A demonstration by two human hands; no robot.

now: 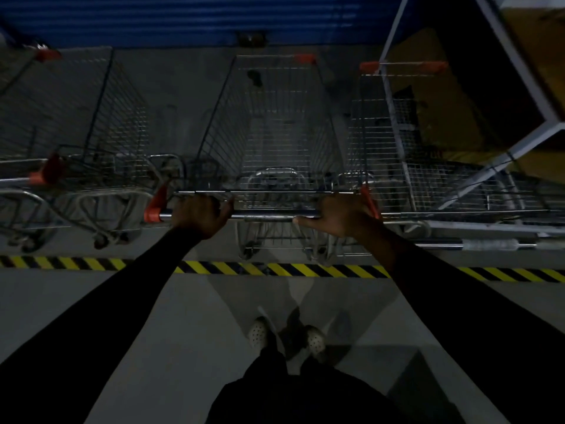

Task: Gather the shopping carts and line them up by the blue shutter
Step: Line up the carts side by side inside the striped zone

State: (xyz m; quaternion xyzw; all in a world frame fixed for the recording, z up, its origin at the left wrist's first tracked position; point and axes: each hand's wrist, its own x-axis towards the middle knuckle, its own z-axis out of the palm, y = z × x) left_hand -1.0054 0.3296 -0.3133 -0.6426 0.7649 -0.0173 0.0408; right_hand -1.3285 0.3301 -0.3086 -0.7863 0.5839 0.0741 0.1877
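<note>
A wire shopping cart (272, 123) with red corner caps stands in the middle, its nose pointing at the blue shutter (183, 16). My left hand (200, 215) grips its metal handle bar (266, 216) near the left red end cap. My right hand (339, 217) holds the same bar near the right end, thumb along the bar. A second cart (76, 117) stands to the left, and a third cart (394, 142) stands close on the right. All three face the shutter side by side.
A yellow-and-black hazard stripe (275, 269) crosses the grey floor just behind the carts' rear wheels. A white metal frame (489, 166) leans over the right cart, with cardboard behind it. My feet (284, 335) stand on open floor below the stripe. The light is dim.
</note>
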